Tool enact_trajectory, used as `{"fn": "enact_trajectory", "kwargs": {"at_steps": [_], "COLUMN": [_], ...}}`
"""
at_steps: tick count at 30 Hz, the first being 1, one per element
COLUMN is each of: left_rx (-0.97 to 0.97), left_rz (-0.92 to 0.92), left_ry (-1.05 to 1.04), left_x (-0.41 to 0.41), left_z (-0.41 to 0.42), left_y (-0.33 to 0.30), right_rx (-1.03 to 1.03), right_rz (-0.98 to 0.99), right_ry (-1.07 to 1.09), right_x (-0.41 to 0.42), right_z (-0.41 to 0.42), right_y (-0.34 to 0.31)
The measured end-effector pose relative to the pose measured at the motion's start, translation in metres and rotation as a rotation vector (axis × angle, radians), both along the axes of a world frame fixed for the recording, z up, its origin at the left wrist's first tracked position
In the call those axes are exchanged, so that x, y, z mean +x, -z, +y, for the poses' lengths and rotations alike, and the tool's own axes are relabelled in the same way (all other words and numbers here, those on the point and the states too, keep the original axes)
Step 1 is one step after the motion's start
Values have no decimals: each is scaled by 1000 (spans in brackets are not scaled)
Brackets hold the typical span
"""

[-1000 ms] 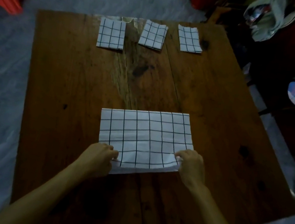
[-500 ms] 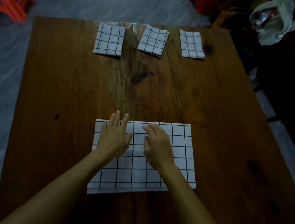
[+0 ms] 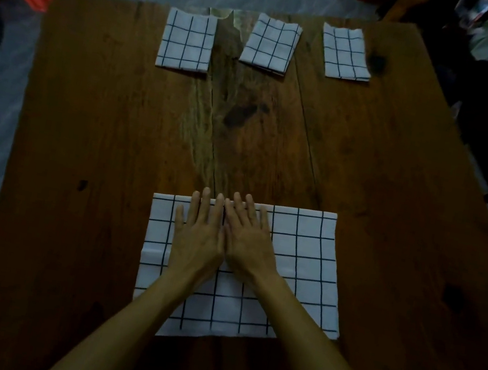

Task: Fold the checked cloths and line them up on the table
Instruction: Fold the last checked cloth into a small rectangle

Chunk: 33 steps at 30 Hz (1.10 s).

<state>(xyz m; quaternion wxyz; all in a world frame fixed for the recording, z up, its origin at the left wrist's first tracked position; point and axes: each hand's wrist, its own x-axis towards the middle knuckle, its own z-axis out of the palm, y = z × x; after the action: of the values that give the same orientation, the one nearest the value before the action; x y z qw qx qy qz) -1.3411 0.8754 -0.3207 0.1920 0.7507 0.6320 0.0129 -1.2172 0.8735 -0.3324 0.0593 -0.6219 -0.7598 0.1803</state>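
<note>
Here our left hand (image 3: 196, 238) and right hand (image 3: 247, 243) press flat, fingers straight, gripping nothing, on the white black-checked cloth (image 3: 304, 259): light, limp, best pinched by its 3 o'clock corners.

Both forearms are reaching toward twelve o'clock, the left hand (image 3: 198, 235) and right hand (image 3: 246, 240) lying flat, side by side, fingers straight, touching
</note>
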Motion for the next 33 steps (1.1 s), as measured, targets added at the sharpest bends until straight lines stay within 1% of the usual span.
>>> {"fn": "enact_trajectory", "kwargs": {"at_steps": [6,9,13,15,18,21,23,24,25,27,29,30,31,33], "left_rx": [38,77,47,7,-29,-45,-13,30,81,141,118,84,40,-17], "left_rz": [92,80,59,77,102,153,206,209,189,126,83,73,72,90], "left_ry": [-67,-55,-39,-43,-92,-187,-224,-217,-184,-76,-9,-5,-15,-56], "left_x": [-18,-14,-4,-7,-23,-42,-45,-43,-36,-18,-1,3,2,-12], "left_z": [-10,-8,-3,-3,-5,-5,-3,-2,-1,2,4,4,4,-1], "left_y": [6,-1,0,3,7,4,-1,-5,-8,-11,-9,-7,-3,4], "right_rx": [-14,-8,34,19,-33,-56,-82,-82,-54,27,43,12,-23,-40], "right_rz": [-45,-41,4,-2,-82,-106,-128,-140,-142,-105,-17,14,22,-35], "right_ry": [-59,-111,-155,-146,-48,168,266,279,260,126,-32,-66,-68,-13], "right_x": [25,32,18,11,27,65,83,84,80,57,25,14,9,22], "right_z": [-2,-3,0,2,0,-8,-11,-10,-8,-2,1,2,2,2], "right_y": [-3,-7,-11,-10,-4,-1,-5,-7,-10,-16,-19,-17,-14,-6]}}
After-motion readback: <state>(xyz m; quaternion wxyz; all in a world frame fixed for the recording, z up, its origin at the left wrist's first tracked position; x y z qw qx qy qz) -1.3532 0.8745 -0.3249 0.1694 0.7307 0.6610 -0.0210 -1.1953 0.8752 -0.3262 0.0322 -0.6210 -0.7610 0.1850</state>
